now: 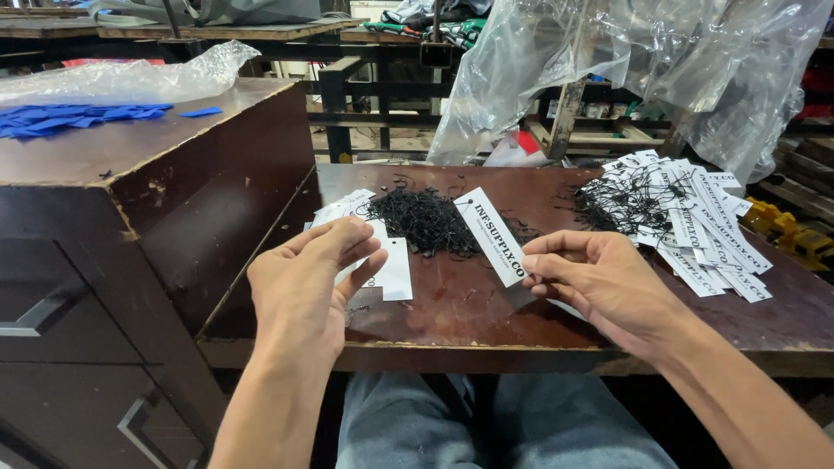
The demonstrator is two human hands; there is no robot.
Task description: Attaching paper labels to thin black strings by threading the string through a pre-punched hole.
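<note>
My right hand [599,282] pinches the lower end of a long white paper tag [491,234] with dark print, held tilted above the brown table [452,317]. My left hand [304,287] hovers to the left, fingers curled together near blank white tags [389,269] lying on the table; whether it grips a thin string I cannot tell. Between and behind the hands lies a heap of black string loops [426,221]. At the right is a spread pile of printed white tags with black strings attached [686,221].
A taller dark cabinet [130,200] with drawers stands at my left, blue fabric pieces [61,120] and a clear plastic bag [130,78] on top. Big clear plastic bags [625,61] hang behind the table. My legs in grey trousers [486,426] are under the table edge.
</note>
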